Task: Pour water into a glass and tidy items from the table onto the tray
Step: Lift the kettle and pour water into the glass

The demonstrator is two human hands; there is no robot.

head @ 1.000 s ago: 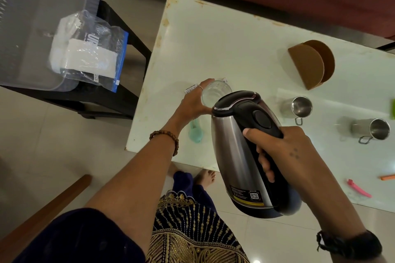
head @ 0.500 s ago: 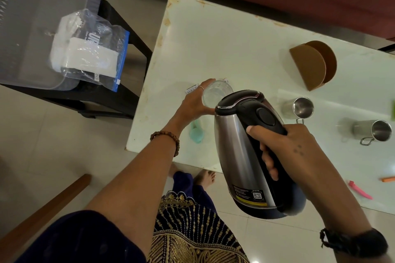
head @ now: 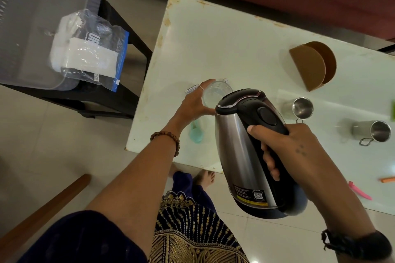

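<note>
A clear glass stands on the white table, and my left hand is wrapped around its left side. My right hand grips the black handle of a steel electric kettle, which is tilted with its lid end over the glass rim. The kettle hides the spout and the glass's right side. A grey perforated tray sits on a black stand at the left, holding a clear plastic bag.
On the table lie two steel mugs, a brown folded holder, a teal item by my left wrist, a pink item and an orange item. A wooden bar crosses the floor lower left.
The kettle and my right hand have shifted very slightly; my left hand stays on the glass. Otherwise nothing has visibly changed.
</note>
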